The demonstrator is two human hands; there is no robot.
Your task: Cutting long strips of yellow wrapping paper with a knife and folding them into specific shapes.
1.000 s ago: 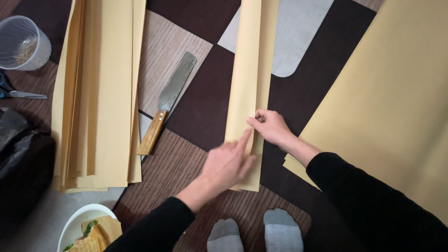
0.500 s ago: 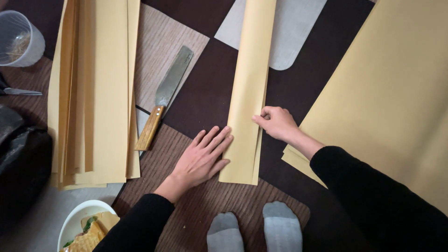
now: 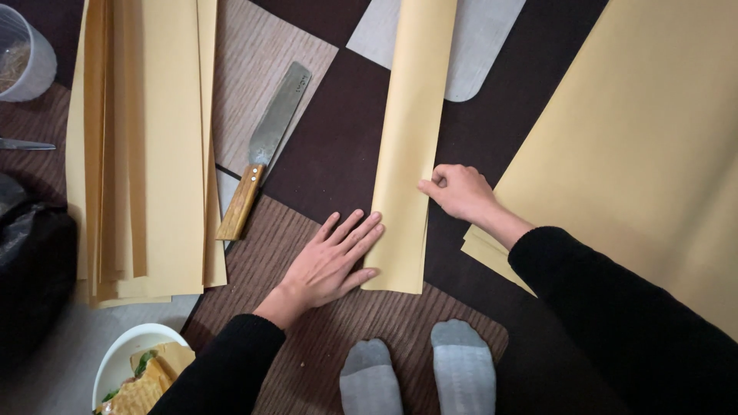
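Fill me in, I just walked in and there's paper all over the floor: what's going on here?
A person is on the floor folding a long yellow paper strip. The left hand lies flat against its left edge, and the right hand pinches its right edge. A stack of folded strips lies to the left, with a wooden-handled knife between them. Larger yellow sheets lie on the right, and a bowl of food sits near the left arm.

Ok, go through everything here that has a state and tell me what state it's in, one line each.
Folded paper strip: lying folded lengthwise on the floor.
Left hand: flat, fingers on the strip's left edge.
Right hand: curled, at the strip's right edge.
Knife: lying flat, untouched.
Paper stack: folded strips, piled.
Large sheets: unfolded, flat.
Plastic cup: upright.
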